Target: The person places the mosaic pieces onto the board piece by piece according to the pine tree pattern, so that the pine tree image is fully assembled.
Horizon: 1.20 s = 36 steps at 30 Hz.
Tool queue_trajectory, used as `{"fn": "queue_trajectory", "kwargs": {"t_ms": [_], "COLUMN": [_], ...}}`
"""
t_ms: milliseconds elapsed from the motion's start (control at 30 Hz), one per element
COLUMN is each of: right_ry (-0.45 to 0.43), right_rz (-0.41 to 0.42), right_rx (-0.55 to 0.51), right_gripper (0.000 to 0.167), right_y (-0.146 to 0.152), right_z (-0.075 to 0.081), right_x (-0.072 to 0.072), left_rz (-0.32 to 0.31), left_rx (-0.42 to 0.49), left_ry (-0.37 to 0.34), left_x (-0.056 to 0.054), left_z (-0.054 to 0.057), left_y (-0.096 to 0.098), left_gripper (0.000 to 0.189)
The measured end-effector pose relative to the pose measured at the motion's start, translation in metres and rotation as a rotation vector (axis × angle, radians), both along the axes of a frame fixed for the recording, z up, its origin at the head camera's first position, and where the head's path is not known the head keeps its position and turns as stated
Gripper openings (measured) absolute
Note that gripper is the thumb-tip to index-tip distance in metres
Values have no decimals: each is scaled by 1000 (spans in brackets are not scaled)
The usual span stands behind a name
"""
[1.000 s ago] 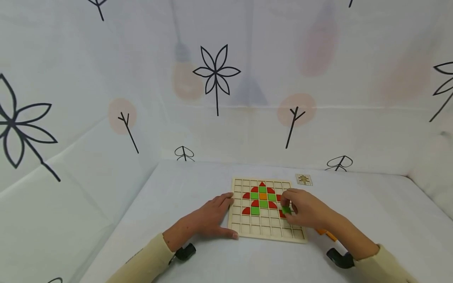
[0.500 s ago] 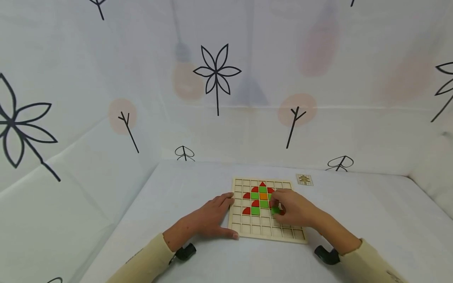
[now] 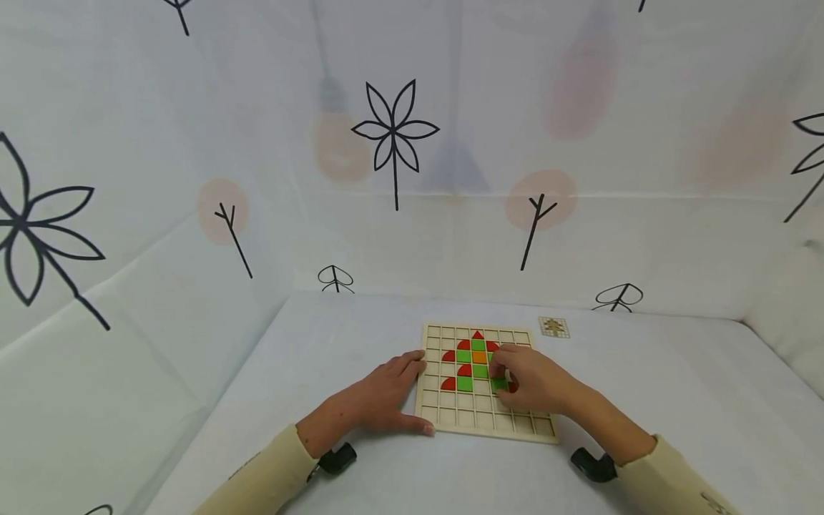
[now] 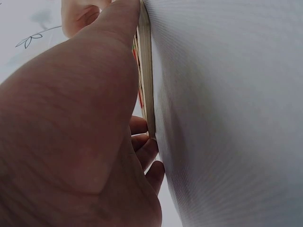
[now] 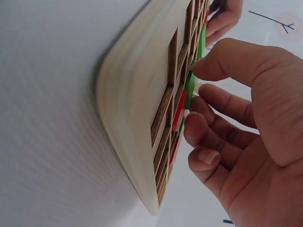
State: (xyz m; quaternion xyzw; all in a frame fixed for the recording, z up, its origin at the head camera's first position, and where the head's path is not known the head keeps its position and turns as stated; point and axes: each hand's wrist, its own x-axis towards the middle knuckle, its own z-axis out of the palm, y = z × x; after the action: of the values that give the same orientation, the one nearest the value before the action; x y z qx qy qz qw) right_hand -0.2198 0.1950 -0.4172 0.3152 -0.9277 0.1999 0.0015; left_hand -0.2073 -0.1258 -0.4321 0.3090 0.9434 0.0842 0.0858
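Note:
A pale wooden grid board (image 3: pixel 476 432) lies on the white cloth, with red, green and orange tiles set in its cells in a tree-like shape. My right hand (image 3: pixel 537 379) is over the board's right half, thumb and fingertips pinching a green square tile (image 5: pixel 190 90) at a cell. In the right wrist view, a red tile (image 5: pixel 179 109) sits right beside it. The hand covers part of the pattern in the head view. Along the board's left edge rests my left hand (image 3: pixel 386 393), its fingers at the upper side and its thumb stretched to the lower left corner.
A small card (image 3: pixel 553 327) with a tree pattern on a grid lies behind the board's upper right corner. White fabric with dark plant drawings hangs around the table. Dark wrist devices (image 3: pixel 595 465) sit under both forearms.
My right hand has moved left across the board with the green square tile, which now lies lower and flatter at a cell. The left hand and the board have stayed put.

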Motion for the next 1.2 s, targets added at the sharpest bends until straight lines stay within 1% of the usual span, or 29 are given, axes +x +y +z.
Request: {"fn": "queue_trajectory", "kwargs": {"t_ms": [233, 367, 533, 767, 1033, 1200], "right_ry": [14, 33, 46, 47, 116, 141], "right_rz": [-22, -20, -37, -93, -134, -146], "right_rx": [19, 8, -2, 6, 35, 39], "right_gripper": [23, 23, 22, 23, 27, 32], "right_y": [8, 21, 40, 59, 76, 87], "right_z": [3, 5, 3, 3, 2, 0], "right_x": [6, 13, 20, 32, 46, 54], "left_rz": [2, -4, -6, 0, -5, -7], "left_rx": [3, -4, -3, -3, 2, 5], "left_ry": [-6, -2, -2, -7, 1, -4], "left_x": [-1, -1, -1, -1, 0, 0], "left_z": [-1, -1, -1, 1, 0, 0], "left_y": [-1, 0, 0, 0, 0, 0], "left_gripper": [121, 121, 120, 119, 119, 118]}}
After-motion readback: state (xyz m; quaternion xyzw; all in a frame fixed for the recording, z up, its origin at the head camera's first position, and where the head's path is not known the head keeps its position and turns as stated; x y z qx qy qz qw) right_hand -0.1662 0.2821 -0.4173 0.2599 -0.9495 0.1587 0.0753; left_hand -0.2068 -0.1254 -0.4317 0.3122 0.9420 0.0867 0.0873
